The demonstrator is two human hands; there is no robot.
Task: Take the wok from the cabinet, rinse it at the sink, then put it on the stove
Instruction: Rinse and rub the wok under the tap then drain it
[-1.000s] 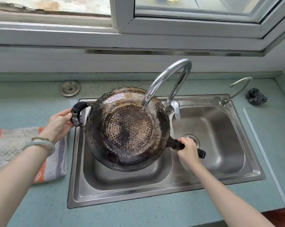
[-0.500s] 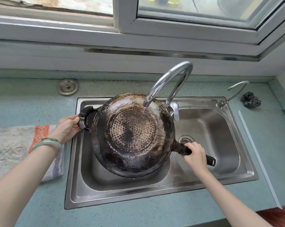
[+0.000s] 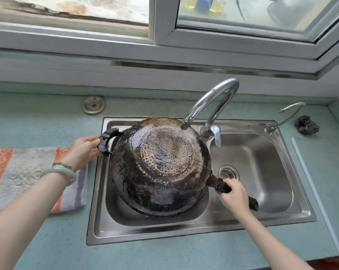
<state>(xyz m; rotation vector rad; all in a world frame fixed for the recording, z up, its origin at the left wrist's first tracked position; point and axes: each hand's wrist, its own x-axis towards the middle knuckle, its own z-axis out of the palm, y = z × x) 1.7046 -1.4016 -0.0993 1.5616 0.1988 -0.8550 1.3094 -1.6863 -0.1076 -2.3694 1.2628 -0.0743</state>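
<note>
Wok [image 3: 161, 168] inverted over left basin of sink [image 3: 184, 232]; tap [image 3: 213, 98] stream on base, glossier than second ago: rinse under way. Hold: left grip [image 3: 83, 151] pinches loop handle [image 3: 106, 141], right grip [image 3: 234, 193] wraps long handle [image 3: 221, 187].

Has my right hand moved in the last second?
Yes. The right hand, gripping the wok handle, shifted toward the near sink edge, uncovering the drain strainer it partly hid.
</note>
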